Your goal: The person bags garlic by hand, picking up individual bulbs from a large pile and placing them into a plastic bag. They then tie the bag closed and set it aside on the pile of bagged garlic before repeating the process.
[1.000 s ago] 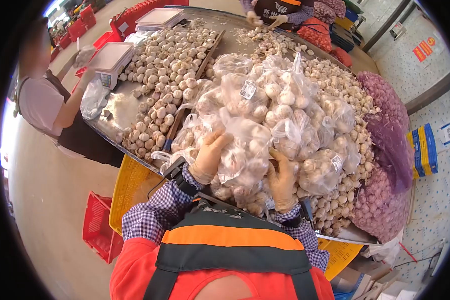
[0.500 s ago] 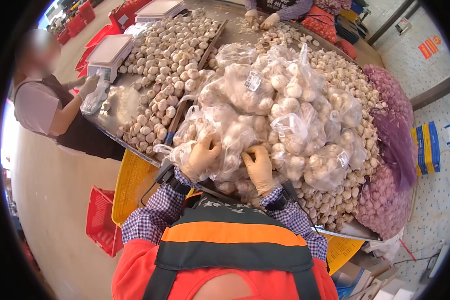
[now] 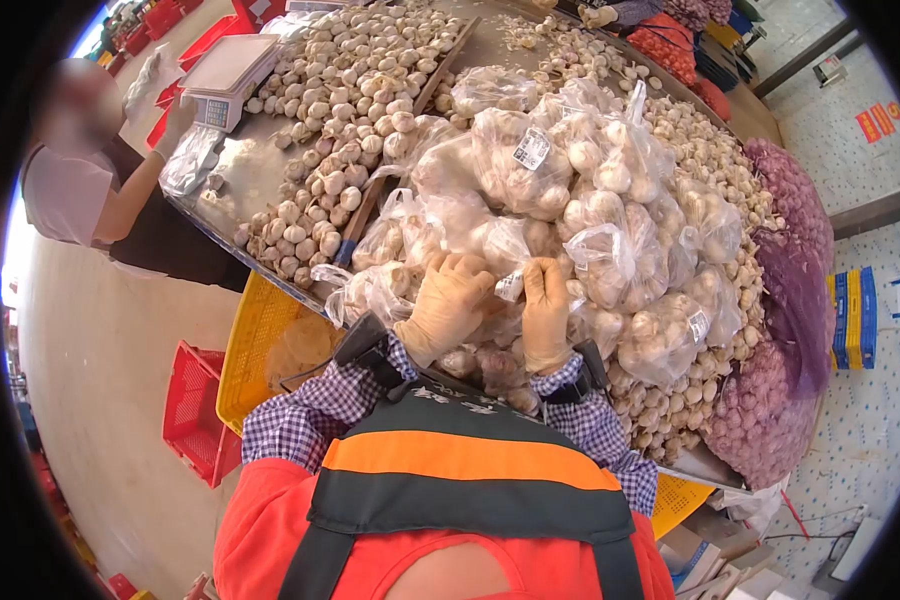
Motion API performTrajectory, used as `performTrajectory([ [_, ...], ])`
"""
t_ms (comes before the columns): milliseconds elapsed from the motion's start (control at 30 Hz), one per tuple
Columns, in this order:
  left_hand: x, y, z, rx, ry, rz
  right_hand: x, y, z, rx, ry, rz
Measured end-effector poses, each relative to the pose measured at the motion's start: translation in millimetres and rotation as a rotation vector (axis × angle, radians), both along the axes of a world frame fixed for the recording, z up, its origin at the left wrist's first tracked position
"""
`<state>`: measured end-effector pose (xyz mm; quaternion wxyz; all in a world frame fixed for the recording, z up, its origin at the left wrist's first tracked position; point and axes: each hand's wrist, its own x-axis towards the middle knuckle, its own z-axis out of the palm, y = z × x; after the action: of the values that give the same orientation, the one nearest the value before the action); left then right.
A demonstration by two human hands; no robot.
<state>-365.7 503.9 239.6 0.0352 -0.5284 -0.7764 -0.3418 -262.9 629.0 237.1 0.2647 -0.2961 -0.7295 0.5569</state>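
Observation:
My left hand [image 3: 448, 305], in a thin pale glove, has its fingers curled in at the edge of a clear plastic bag of garlic [image 3: 495, 237]. My gloved right hand [image 3: 546, 315] is closed in a pinch just beside it. Between the two sets of fingertips shows a bunched bit of clear plastic with a small printed label [image 3: 511, 286]; exactly which bag it belongs to is partly hidden. Other filled garlic bags [image 3: 530, 165] are heaped beyond my hands, some with white labels.
Loose garlic bulbs [image 3: 350, 85] cover the table, split by a wooden strip [image 3: 450, 62]. A scale [image 3: 225, 80] stands near a co-worker [image 3: 90, 190] at left. Purple net sacks [image 3: 770, 400] lie at right. A yellow crate [image 3: 255, 350] and red crate [image 3: 195, 410] stand below left.
My hands have drawn closer together, and the labelled plastic now shows between them. The left hand has shifted right. The co-worker at left has raised a hand, and the view has tilted slightly.

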Motion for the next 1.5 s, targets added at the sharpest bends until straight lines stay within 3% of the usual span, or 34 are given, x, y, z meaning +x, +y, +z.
performTrajectory([
  [67,-4.6,5.8,-8.4,-0.053,-0.007,-0.018,-11.8,3.0,-7.2,0.055,0.042,-0.088],
  [133,-10.0,8.8,-16.2,0.074,-0.181,-0.085,-18.7,5.6,-10.7,0.039,0.056,-0.215],
  [233,-15.3,6.2,-18.5,0.106,-0.29,-0.121,-16.8,9.8,-9.0,-0.129,-0.002,-0.169],
  [367,-17.3,8.5,-15.9,0.11,-0.208,-0.14,-5.9,7.3,-11.2,-0.054,0.014,0.039],
  [467,-12.4,10.3,-21.1,0.126,-0.195,-0.052,3.7,-1.6,-11.0,0.522,-0.094,0.112],
  [567,-6.3,13.2,-19.7,0.178,-0.142,-0.064,3.5,-3.4,-29.9,0.343,-0.114,-0.08],
  [667,3.1,22.7,-11.8,0.135,-0.044,0.067,-8.1,-8.8,-26.5,0.205,-0.048,-0.141],
  [800,-19.2,28.8,-3.5,0.203,-0.005,0.213,-13.8,1.1,-30.8,0.263,0.036,-0.043],
  [867,-42.6,25.4,-3.8,0.142,-0.003,0.309,7.6,-5.2,-8.9,0.244,-0.053,0.156],
  [967,-73.2,12.0,-11.9,0.289,-0.208,0.346,27.2,-5.0,-8.3,0.215,-0.062,0.054],
  [1000,-78.9,4.1,-17.1,0.287,-0.208,0.348,33.9,6.3,-26.8,0.316,-0.136,-0.035],
  [1100,-87.1,-16.2,-31.4,0.1,-0.265,0.38,33.2,11.4,-16.6,0.371,-0.213,-0.097],
  [1133,-83.9,-20.8,-34.3,0.028,-0.301,0.379,31.0,11.0,-9.0,0.354,-0.345,-0.11],
  [1233,-67.3,-29.3,-25.3,-0.082,-0.338,0.413,20.8,12.0,-19.8,0.418,-0.351,-0.126],
  [1433,-20.8,-41.8,12.0,0.211,0.051,0.181,20.3,8.1,-15.2,0.681,-0.347,-0.108],
  [1500,-6.3,-45.7,3.3,0.173,-0.079,-0.223,21.8,-1.6,21.6,0.798,-0.312,-0.095],
])
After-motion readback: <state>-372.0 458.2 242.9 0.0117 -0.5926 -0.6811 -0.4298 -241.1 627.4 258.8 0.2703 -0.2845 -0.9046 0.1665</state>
